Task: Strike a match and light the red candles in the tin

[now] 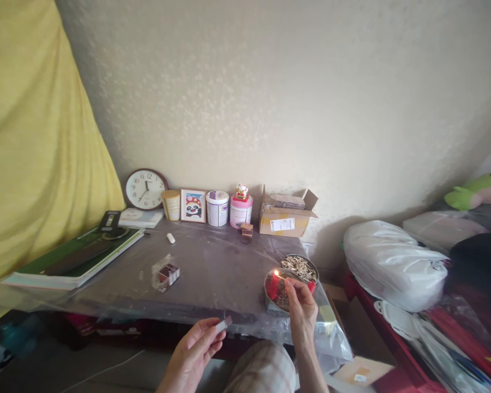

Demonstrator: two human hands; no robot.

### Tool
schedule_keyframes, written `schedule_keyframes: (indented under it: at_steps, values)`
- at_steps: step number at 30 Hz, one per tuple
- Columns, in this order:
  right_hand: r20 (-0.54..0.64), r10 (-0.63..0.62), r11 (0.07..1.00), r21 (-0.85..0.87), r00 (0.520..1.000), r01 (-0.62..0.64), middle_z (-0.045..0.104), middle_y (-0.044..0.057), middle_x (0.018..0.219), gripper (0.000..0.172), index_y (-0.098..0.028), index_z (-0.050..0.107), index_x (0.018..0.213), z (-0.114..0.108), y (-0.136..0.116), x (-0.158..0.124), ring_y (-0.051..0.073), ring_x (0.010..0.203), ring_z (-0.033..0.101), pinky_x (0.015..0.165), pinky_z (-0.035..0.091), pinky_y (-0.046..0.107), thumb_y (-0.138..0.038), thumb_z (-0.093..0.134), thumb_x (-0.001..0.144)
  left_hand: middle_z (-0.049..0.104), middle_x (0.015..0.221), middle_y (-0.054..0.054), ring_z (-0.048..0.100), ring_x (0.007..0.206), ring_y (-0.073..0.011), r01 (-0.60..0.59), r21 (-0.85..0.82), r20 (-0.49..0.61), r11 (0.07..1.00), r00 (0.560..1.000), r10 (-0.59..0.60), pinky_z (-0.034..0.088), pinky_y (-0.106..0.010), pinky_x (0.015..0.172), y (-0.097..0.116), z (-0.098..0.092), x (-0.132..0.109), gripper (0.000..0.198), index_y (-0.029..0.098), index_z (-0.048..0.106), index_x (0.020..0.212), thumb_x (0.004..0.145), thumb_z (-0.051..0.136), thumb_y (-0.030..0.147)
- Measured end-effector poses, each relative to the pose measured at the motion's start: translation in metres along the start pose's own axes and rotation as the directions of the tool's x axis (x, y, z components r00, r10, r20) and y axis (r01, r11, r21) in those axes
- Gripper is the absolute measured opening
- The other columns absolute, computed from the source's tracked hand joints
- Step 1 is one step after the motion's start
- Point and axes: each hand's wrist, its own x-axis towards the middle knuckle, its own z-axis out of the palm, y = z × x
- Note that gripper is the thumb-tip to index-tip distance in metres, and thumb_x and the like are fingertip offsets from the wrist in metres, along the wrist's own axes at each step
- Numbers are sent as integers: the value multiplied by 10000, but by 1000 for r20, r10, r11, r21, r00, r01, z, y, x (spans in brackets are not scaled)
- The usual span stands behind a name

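My right hand (301, 305) pinches a thin matchstick (282, 277) with a small flame at its left end, right by the top of a red candle (273, 287). That candle stands in a round tin (269, 301) filled with brownish grains, and a second red piece shows at the tin's right side. Behind it, a round container (299, 267) holds many matchsticks. Low in the middle, my left hand (199, 346) holds a small matchbox (223, 324) between thumb and fingers. More small boxes (169, 274) lie in torn clear wrap on the table's left part.
Along the wall stand a clock (146, 189), a yellow cup (171, 205), a panda picture (193, 206), two canisters (217, 209) and an open cardboard box (285, 215). A large green book (77, 256) lies left; white bags (393, 265) are at right.
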Motion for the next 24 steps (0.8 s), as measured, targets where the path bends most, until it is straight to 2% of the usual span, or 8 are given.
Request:
schedule_keyframes:
  at_steps: [8,19,22,24]
  values:
    - [-8,11,999,31,1000,-11,704,14,774,347,-186,703,789,0,-4,-3,178,720,620,688,510,300,-502,754,656,753,858,-63,661,896,-225,-7,12,-35,1000,999,8,493,-344,878,2,2,-5,284,206,776,815,613,825,399]
    - [5,55,979,197,998,-55,705,17,754,357,-183,669,766,1,-17,-7,168,668,634,617,539,290,-457,810,585,757,934,-68,655,914,-207,5,-23,4,1000,1000,-5,484,-318,879,-3,-3,0,267,197,764,860,664,798,375]
    - [23,60,976,208,998,-64,697,16,741,346,-181,672,748,-2,-29,-8,159,644,621,591,527,279,-441,822,576,760,902,-59,658,892,-198,7,-24,3,1000,1000,-7,490,-306,861,-3,-5,1,265,196,766,844,658,802,381]
    - [33,55,978,201,998,-61,679,10,707,324,-178,682,740,-13,-47,-7,141,618,596,568,500,254,-421,828,583,763,873,-50,661,877,-192,10,-31,-5,999,1000,-11,495,-295,844,-4,-6,2,261,199,768,830,645,812,379]
